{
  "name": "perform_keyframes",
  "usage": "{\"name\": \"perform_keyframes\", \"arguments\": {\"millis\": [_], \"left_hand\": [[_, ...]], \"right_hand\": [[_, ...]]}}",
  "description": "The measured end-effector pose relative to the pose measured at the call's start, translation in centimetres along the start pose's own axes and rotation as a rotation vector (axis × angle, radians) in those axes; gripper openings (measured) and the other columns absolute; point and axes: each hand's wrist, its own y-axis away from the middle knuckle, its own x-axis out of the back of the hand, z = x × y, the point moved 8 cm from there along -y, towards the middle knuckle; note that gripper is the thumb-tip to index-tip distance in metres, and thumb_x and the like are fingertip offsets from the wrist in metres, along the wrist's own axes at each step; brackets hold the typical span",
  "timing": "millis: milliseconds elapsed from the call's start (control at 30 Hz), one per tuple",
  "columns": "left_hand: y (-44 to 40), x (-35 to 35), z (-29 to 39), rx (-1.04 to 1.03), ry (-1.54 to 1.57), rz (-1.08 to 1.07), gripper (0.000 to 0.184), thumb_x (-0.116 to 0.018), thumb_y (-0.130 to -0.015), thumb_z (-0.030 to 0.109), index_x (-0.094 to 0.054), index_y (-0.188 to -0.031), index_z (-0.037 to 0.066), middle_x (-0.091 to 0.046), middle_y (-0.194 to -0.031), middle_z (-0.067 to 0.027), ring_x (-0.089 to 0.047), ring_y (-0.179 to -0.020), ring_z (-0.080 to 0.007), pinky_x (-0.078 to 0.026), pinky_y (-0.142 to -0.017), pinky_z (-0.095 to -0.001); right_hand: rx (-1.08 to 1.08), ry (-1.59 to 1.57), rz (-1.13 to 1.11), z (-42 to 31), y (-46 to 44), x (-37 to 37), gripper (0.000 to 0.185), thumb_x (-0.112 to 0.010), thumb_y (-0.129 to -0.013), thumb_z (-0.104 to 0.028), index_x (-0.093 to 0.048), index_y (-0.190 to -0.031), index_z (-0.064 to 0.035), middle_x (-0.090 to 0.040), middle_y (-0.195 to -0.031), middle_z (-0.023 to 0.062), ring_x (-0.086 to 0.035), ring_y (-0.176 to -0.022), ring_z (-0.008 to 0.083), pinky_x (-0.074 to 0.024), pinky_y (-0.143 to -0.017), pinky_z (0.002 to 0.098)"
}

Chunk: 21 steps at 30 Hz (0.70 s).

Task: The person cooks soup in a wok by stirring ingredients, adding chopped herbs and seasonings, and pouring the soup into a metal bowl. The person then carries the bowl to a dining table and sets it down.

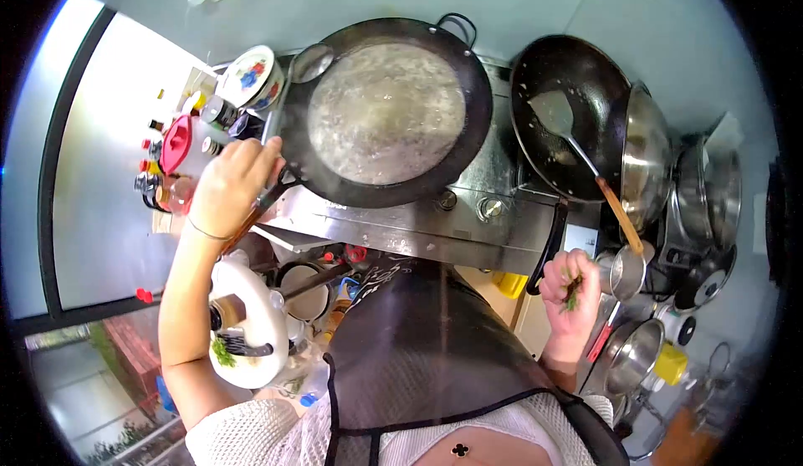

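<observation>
Greens (571,294) clenched in the right hand (583,272), near right of the bubbling wok (478,115), likely against scattering; ladle (311,63) apparently gripped in the left hand (230,181), at the wok's left rim.

The pan (478,115) is wide, round and dark, with a small loop handle at its far side and a longer handle at its near left, and it holds pale, cloudy liquid (386,119) that is bubbling. The ladle (312,64) has its round head at the far left rim. The thin green herbs (572,295), partly hidden, are held in a small bunch, well apart from the pan
</observation>
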Motion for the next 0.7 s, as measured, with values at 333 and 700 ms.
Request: {"name": "perform_keyframes", "arguments": {"millis": [333, 700], "left_hand": [[18.7, -2.0, 0.2, 1.283, 1.271, 0.897, 0.032, -0.049, -0.085, 0.028, -0.057, -0.096, -0.001, -0.057, -0.07, -0.0051, -0.052, -0.059, -0.0096, -0.042, -0.056, -0.0202], [55.8, 9.3, 16.1, 1.68, 0.358, 1.514, 0.029, -0.051, -0.084, 0.014, -0.05, -0.102, -0.008, -0.057, -0.078, -0.0118, -0.054, -0.065, -0.0124, -0.044, -0.06, -0.0213]], "right_hand": [[-0.357, 0.25, -0.332, 13.6, -1.2, -7.6, 0.02, -0.039, -0.084, -0.012, -0.04, -0.066, -0.0049, -0.039, -0.06, 0.0043, -0.033, -0.045, 0.0099, -0.0249, -0.038, 0.0206], [-0.986, 0.896, -0.97, 44.0, 13.6, -17.1, 0.015, -0.044, -0.085, -0.017, -0.048, -0.076, -0.0054, -0.05, -0.064, 0.0028, -0.044, -0.052, 0.0079, -0.0316, -0.043, 0.0191]]}}
